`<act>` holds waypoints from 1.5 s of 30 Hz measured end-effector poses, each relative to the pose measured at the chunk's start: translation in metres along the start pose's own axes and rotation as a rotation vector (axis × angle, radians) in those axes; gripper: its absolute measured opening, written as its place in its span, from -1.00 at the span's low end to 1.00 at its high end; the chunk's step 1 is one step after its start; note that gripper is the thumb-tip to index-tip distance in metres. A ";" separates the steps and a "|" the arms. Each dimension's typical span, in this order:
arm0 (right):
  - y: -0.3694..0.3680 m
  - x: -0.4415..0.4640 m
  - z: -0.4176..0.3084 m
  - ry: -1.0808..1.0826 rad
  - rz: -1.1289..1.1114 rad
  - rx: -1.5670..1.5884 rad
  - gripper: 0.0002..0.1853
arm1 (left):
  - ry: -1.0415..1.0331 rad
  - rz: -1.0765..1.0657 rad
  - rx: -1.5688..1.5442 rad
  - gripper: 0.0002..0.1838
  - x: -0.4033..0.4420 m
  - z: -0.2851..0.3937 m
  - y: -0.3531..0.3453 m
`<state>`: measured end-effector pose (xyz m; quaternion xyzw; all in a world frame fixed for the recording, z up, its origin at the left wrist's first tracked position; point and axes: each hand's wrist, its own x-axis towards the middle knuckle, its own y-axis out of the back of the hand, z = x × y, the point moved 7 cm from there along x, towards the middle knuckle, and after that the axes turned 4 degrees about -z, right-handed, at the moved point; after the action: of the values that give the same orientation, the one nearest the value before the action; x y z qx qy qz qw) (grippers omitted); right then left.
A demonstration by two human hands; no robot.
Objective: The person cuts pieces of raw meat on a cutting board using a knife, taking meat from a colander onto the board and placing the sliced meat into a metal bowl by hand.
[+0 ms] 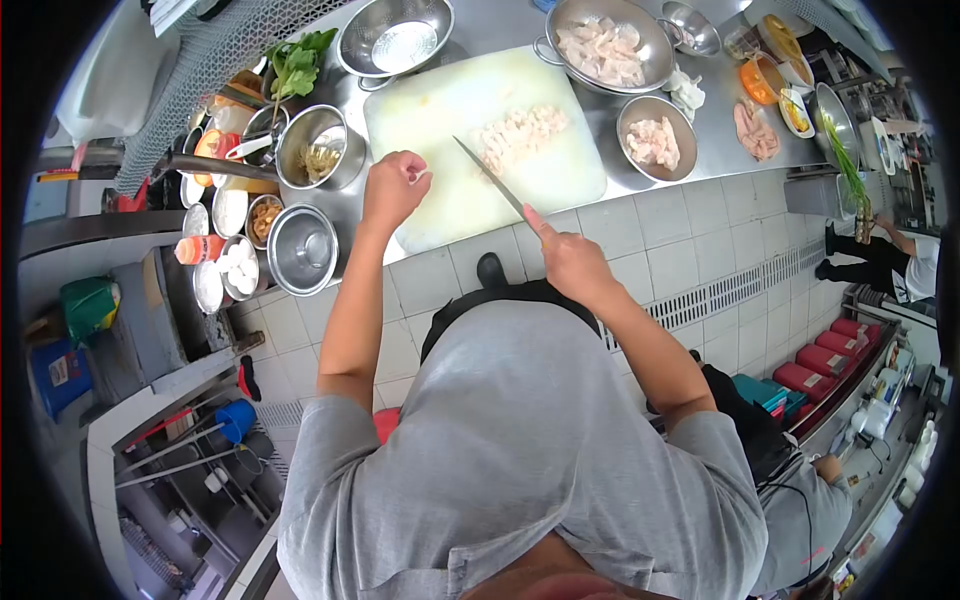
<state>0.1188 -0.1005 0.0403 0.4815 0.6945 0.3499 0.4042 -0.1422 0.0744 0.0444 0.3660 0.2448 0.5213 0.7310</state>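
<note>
1. Head view: right hand [575,265] was wrapped around the handle of a knife [490,180], forefinger extended toward the blade.
2. The blade slanted over the cutting board [420,140], tip pointing up and left; contact with the board could not be determined.
3. Left hand [397,190] was above the board's left edge, fingers curled toward the thumb; whether they pinched anything could not be told.
4. Chopped pale meat [522,135] lay on the board, just beside the blade's right side.
5. Right of the board, a small bowl [655,107] and a colander [660,60] held more pale meat.
6. Left of it stood a pot [350,160] and a metal bowl [303,250].
</note>
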 end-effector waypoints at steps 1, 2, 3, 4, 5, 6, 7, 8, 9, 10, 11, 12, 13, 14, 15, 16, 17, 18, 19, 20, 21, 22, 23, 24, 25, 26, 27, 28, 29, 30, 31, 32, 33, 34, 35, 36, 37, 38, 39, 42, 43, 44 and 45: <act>0.010 -0.006 0.000 0.011 0.062 0.031 -0.05 | 0.006 -0.008 -0.009 -0.78 -0.005 0.001 -0.001; 0.021 -0.012 0.003 0.020 0.127 0.060 -0.01 | 0.008 -0.016 -0.019 -0.77 -0.009 0.003 -0.002; 0.031 -0.015 0.012 -0.035 0.152 0.056 -0.02 | 0.015 -0.029 -0.033 -0.77 -0.010 0.003 -0.004; 0.043 -0.018 0.024 -0.085 0.177 0.050 -0.03 | 0.024 -0.038 -0.047 -0.76 -0.013 0.001 -0.007; 0.052 -0.019 0.036 -0.133 0.204 0.045 -0.04 | 0.032 -0.046 -0.059 -0.76 -0.012 -0.002 -0.009; 0.051 -0.018 0.052 -0.201 0.187 -0.002 -0.05 | 0.036 -0.038 -0.063 -0.76 -0.013 -0.004 -0.010; 0.046 -0.013 0.070 -0.269 0.171 -0.049 -0.06 | 0.041 -0.029 -0.067 -0.75 -0.014 -0.005 -0.010; 0.039 -0.008 0.085 -0.336 0.154 -0.097 -0.07 | 0.046 -0.019 -0.071 -0.75 -0.014 -0.006 -0.011; 0.033 -0.003 0.081 -0.272 0.143 -0.118 -0.06 | 0.053 -0.026 -0.072 -0.75 -0.015 -0.007 -0.013; 0.026 0.003 0.077 -0.207 0.133 -0.139 -0.06 | 0.060 -0.032 -0.071 -0.75 -0.015 -0.007 -0.013; 0.021 0.008 0.074 -0.140 0.124 -0.160 -0.05 | 0.067 -0.037 -0.069 -0.75 -0.015 -0.008 -0.013; 0.027 0.010 0.068 -0.087 0.105 -0.157 -0.06 | 0.063 -0.034 -0.061 -0.74 -0.015 -0.008 -0.011; 0.035 0.011 0.061 -0.035 0.084 -0.153 -0.07 | 0.059 -0.035 -0.053 -0.74 -0.015 -0.007 -0.010; 0.040 0.012 0.057 0.015 0.064 -0.151 -0.08 | 0.053 -0.036 -0.047 -0.74 -0.014 -0.007 -0.010; 0.046 0.017 0.066 -0.008 0.123 -0.139 -0.10 | 0.054 -0.030 -0.055 -0.74 -0.013 -0.007 -0.009; 0.052 0.025 0.079 -0.030 0.180 -0.127 -0.11 | 0.058 -0.025 -0.064 -0.74 -0.014 -0.007 -0.008; 0.057 0.033 0.090 -0.054 0.236 -0.113 -0.13 | 0.062 -0.021 -0.073 -0.74 -0.016 -0.008 -0.008; 0.065 0.043 0.096 -0.131 0.203 -0.087 -0.18 | 0.060 -0.028 -0.074 -0.74 -0.018 -0.008 -0.009; 0.070 0.049 0.092 -0.099 0.226 -0.061 -0.18 | 0.058 -0.033 -0.074 -0.74 -0.019 -0.009 -0.011; 0.074 0.057 0.088 -0.064 0.251 -0.035 -0.18 | 0.056 -0.035 -0.073 -0.74 -0.018 -0.009 -0.011; 0.077 0.061 0.083 -0.032 0.273 -0.010 -0.18 | 0.057 -0.030 -0.075 -0.74 -0.018 -0.010 -0.010; 0.078 0.063 0.073 -0.029 0.265 0.012 -0.17 | 0.060 -0.027 -0.077 -0.75 -0.019 -0.011 -0.011; 0.077 0.063 0.062 -0.027 0.255 0.034 -0.16 | 0.064 -0.025 -0.080 -0.75 -0.021 -0.012 -0.011; 0.077 0.063 0.057 -0.025 0.246 0.055 -0.15 | 0.061 -0.025 -0.079 -0.75 -0.021 -0.015 -0.012; 0.065 0.066 0.064 -0.057 0.172 0.015 -0.14 | 0.059 -0.024 -0.078 -0.75 -0.023 -0.018 -0.013; 0.047 0.070 0.076 -0.089 0.101 -0.024 -0.12 | 0.054 -0.023 -0.076 -0.75 -0.022 -0.020 -0.013; 0.036 0.072 0.085 -0.121 0.031 -0.062 -0.11 | 0.053 -0.018 -0.084 -0.75 -0.022 -0.020 -0.011; 0.053 0.071 0.081 -0.095 0.073 -0.045 -0.11 | 0.054 0.000 -0.093 -0.75 -0.021 -0.020 -0.008; 0.066 0.059 0.074 -0.071 0.103 -0.019 -0.11 | 0.063 0.006 -0.100 -0.75 -0.025 -0.022 -0.005; 0.075 0.050 0.069 -0.053 0.133 0.007 -0.11 | 0.073 0.002 -0.095 -0.74 -0.028 -0.023 -0.005; 0.079 0.052 0.071 -0.066 0.136 -0.015 -0.12 | 0.078 0.000 -0.089 -0.74 -0.027 -0.024 -0.004; 0.082 0.054 0.074 -0.081 0.138 -0.035 -0.12 | 0.082 -0.004 -0.084 -0.73 -0.028 -0.024 -0.005; 0.085 0.057 0.077 -0.099 0.144 -0.054 -0.12 | 0.095 -0.026 -0.096 -0.71 -0.027 -0.025 -0.009; 0.076 0.064 0.083 -0.106 0.116 -0.123 -0.12 | 0.105 -0.048 -0.107 -0.69 -0.027 -0.027 -0.015; 0.063 0.074 0.091 -0.113 0.090 -0.193 -0.12 | 0.113 -0.069 -0.118 -0.66 -0.024 -0.028 -0.021; 0.063 0.079 0.088 -0.118 0.063 -0.264 -0.12 | 0.124 -0.099 -0.111 -0.60 -0.022 -0.024 -0.024; 0.064 0.077 0.080 -0.018 0.041 -0.303 -0.11 | 0.138 -0.127 -0.101 -0.53 -0.019 -0.021 -0.027; 0.064 0.067 0.073 0.083 0.014 -0.339 -0.10 | 0.157 -0.157 -0.091 -0.46 -0.020 -0.019 -0.030; 0.065 0.055 0.060 0.182 -0.015 -0.371 -0.10 | 0.172 -0.190 -0.076 -0.37 -0.021 -0.018 -0.032; 0.076 0.026 0.066 0.171 -0.023 -0.248 -0.06 | 0.172 -0.264 -0.030 -0.11 -0.012 -0.012 -0.040; 0.076 0.017 0.074 0.101 0.017 -0.234 -0.06 | 0.152 -0.269 -0.006 -0.04 -0.007 -0.011 -0.042; 0.072 0.007 0.083 0.032 0.054 -0.217 -0.05 | 0.134 -0.275 0.019 0.04 -0.003 -0.010 -0.045; 0.067 -0.001 0.089 -0.036 0.092 -0.200 -0.05 | 0.100 -0.255 0.070 0.07 0.007 -0.006 -0.047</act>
<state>0.2246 -0.0732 0.0606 0.4763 0.6259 0.4270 0.4461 -0.1169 0.0736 0.0034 0.3306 0.3434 0.4328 0.7652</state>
